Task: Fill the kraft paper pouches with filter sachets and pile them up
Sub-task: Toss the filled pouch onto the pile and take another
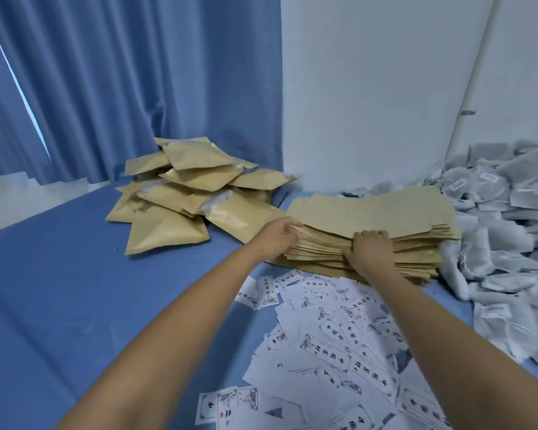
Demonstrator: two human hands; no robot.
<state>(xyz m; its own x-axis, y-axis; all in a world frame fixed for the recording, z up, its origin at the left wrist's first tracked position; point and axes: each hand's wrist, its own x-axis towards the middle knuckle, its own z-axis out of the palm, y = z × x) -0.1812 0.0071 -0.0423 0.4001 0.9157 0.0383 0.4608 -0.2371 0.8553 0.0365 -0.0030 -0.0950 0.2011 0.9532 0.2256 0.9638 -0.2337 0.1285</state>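
Printed slips (339, 352): white, black characters, scattered loose at the near right of the worktop (59, 274). They lie closest to the person, probably so one can be picked up without reaching past the other stock.

Left hand (278, 235): fingers curled on the left corner of the stack of flat pouches (385, 209), gripping its edges. Judged to be steadying the stack or fanning the sheets apart.

Right hand (370, 252): fingers bent over the near edge of the same stack, thumb lower, pinching into the layers. The likely purpose is to part one pouch from the rest.

Stack of flat pouches: kraft paper, unfilled, thick and slightly splayed, lying just beyond the slips at centre right. It touches the heap of sachets on its right side.

Filter sachets (503, 212): pale grey mesh packets with small tags, heaped loose along the right edge. They sit beside the empty stock, so filling needs only a short reach.

Filled pouches (180, 197): puffed kraft packets piled unevenly at the far left, well apart from the empties. This keeps finished work from mixing with stock.

Curtain (121, 88): blue, pleated, hanging behind the filled pile.

Wall (370, 88): plain white, behind the stack.
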